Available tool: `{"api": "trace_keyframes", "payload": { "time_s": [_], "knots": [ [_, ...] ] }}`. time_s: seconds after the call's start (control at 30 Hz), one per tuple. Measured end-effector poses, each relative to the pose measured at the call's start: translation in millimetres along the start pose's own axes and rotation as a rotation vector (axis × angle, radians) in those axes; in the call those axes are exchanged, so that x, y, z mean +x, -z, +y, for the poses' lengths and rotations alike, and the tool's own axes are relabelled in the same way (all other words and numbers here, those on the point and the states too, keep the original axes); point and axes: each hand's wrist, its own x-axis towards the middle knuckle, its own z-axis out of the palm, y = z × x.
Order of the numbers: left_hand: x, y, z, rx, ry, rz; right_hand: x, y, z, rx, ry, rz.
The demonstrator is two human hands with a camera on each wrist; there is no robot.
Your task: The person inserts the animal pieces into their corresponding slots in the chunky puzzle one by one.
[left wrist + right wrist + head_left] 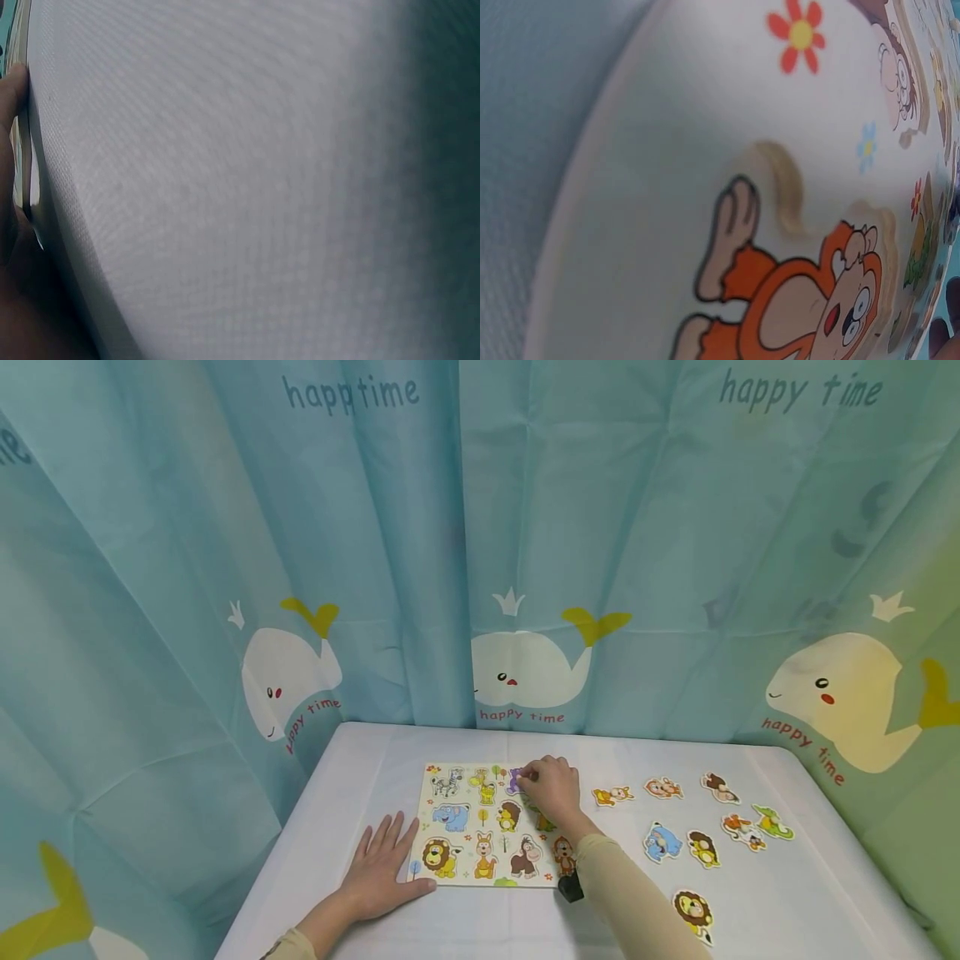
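A wooden animal puzzle board (467,795) lies on the white-covered table (360,777), with a zebra, an elephant, a lion and other pieces seated in it. My right hand (534,774) reaches over the board's far right corner, its fingers curled on a purple piece (514,779). My left hand (382,864) lies flat on the cloth at the board's near left corner, thumb against the edge. In the right wrist view the board (667,187) fills the frame, with an orange monkey piece (795,307) seated in it. The left wrist view shows mostly white cloth (247,180).
Several loose animal pieces lie on the cloth right of the board: a blue elephant (663,842), a lion (694,914), a crocodile (774,822), a monkey (720,787). A blue whale-print curtain (480,568) surrounds the table on three sides.
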Motion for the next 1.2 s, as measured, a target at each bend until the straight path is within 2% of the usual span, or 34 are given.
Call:
{"api": "trace_keyframes", "payload": {
  "time_s": [0.27, 0.63, 1.2],
  "knots": [
    [-0.7, -0.3, -0.2, -0.011, -0.014, 0.012, 0.2, -1.1, 1.1, -0.012, -0.014, -0.008],
    [-0.2, 3.3, 3.2, 0.007, -0.003, -0.018, -1.5, -1.9, 0.0, -0.001, -0.014, -0.008],
    [0.8, 3.6, 1.2, -0.005, 0.001, -0.026, 0.0, -3.2, -0.6, -0.054, -0.034, -0.023]
  ]
}}
